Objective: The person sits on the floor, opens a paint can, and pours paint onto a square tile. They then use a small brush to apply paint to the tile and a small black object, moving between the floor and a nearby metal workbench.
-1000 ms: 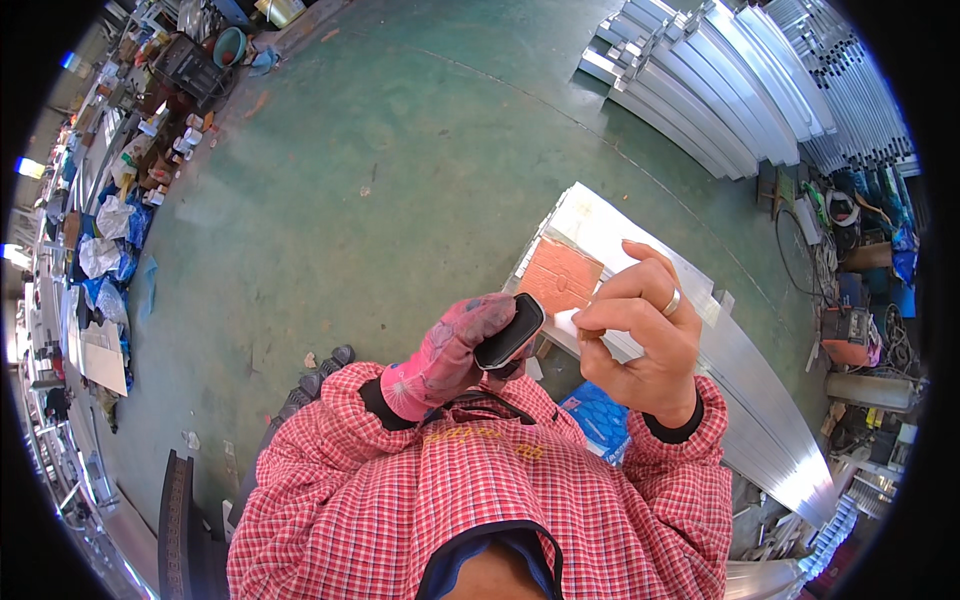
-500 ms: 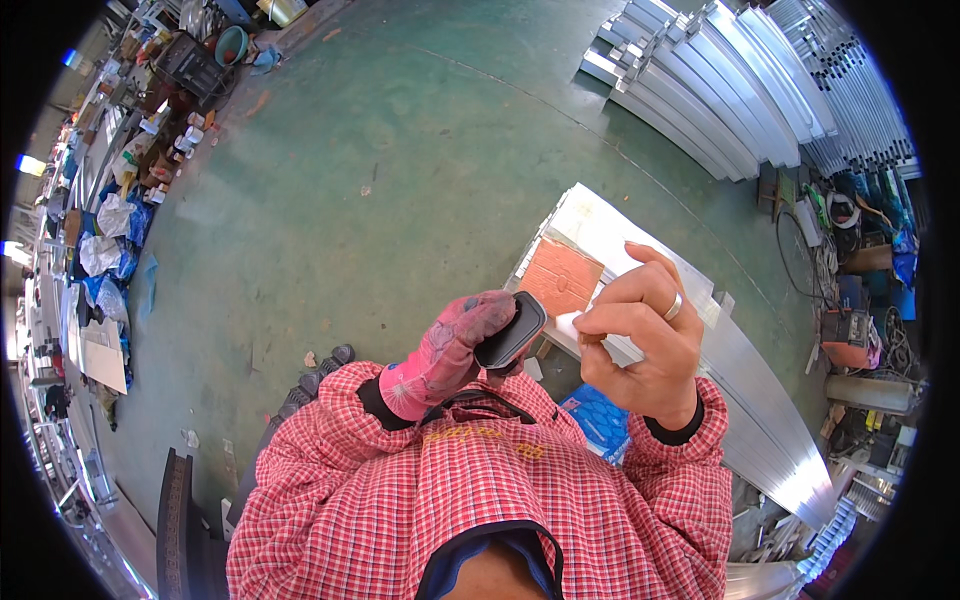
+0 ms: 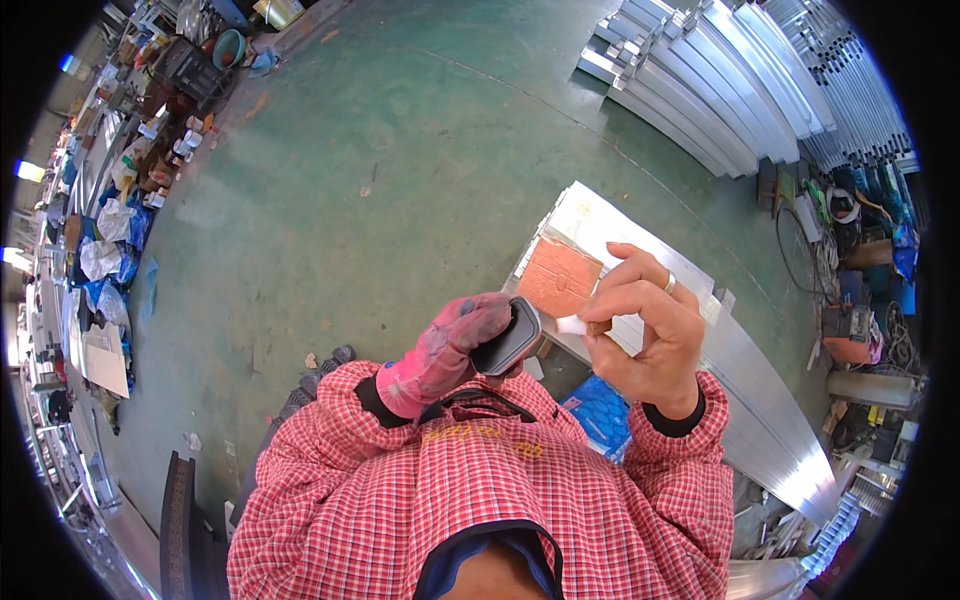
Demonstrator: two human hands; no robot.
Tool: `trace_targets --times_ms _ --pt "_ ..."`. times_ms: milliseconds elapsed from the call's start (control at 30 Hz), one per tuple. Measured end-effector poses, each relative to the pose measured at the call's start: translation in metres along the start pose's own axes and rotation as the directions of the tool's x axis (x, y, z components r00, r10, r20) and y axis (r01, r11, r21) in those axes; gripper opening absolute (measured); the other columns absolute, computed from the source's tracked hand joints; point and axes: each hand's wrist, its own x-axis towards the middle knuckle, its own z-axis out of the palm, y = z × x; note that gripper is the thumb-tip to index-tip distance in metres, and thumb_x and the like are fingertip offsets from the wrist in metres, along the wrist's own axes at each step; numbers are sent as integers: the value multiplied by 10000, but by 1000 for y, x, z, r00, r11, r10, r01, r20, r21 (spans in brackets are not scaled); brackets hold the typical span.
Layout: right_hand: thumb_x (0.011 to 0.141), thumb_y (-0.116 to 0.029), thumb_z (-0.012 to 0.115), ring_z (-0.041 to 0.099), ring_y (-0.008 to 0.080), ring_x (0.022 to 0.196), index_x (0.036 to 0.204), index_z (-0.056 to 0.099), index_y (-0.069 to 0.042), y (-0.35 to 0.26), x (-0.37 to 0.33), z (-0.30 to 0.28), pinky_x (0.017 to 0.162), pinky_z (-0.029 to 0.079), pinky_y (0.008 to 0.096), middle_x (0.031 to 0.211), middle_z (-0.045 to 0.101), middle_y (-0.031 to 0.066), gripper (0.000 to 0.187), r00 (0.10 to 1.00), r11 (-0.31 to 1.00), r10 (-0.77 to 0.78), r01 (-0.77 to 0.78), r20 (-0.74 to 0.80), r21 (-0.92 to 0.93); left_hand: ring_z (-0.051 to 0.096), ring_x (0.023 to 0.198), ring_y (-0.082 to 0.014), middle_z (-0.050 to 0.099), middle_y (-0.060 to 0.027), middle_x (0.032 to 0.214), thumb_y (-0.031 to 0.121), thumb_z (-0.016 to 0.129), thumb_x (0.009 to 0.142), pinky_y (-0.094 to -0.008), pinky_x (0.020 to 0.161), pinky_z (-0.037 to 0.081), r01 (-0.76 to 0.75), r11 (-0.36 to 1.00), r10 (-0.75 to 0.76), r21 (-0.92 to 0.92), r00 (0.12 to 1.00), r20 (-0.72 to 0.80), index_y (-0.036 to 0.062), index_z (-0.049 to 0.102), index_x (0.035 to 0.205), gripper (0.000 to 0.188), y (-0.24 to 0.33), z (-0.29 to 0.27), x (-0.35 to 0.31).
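Observation:
My left hand (image 3: 447, 343), in a pink patterned glove, is wrapped round a dark grey rounded-rectangular piece (image 3: 507, 338) with a raised rim. Its lower part is hidden by the fingers, and its kind I cannot make out. Bare and wearing a ring, my right hand (image 3: 650, 330) pinches a small white piece (image 3: 571, 325) between thumb and forefinger. The white piece is close to the right edge of the dark piece; whether they touch I cannot tell. Just beyond both hands, a flat orange-red square (image 3: 560, 277) lies on a pale metal stack (image 3: 592, 212).
Long silvery metal profiles (image 3: 770, 420) stretch away to my right. More profiles (image 3: 690, 85) are piled at the far right. Blue plastic packaging (image 3: 598, 418) sits below my right hand. Clutter with plastic bags (image 3: 100, 255) lines the left side. The green floor (image 3: 330, 200) lies ahead.
My right hand's fingers have shifted slightly, showing more of the white piece. The dark piece and my left hand have moved a little to the left.

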Motion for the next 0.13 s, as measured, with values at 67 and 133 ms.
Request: trace_targets --times_ms 67,133 --pt "582 76 666 577 182 681 754 635 -85 0 0 2 908 444 400 715 592 22 238 999 995 26 -28 21 97 481 535 -137 545 -81 718 441 550 893 -243 435 338 38 999 -37 -24 999 15 -17 565 887 458 1 -2 -1" --pt "580 75 670 580 191 693 762 641 -84 1 0 0 909 446 392 751 595 52 244 998 997 10 -16 66 78 519 555 -151 588 -108 760 459 574 873 -243 440 362 57 998 -57 9 998 -27 -26 572 1005 503 0 -3 -2"
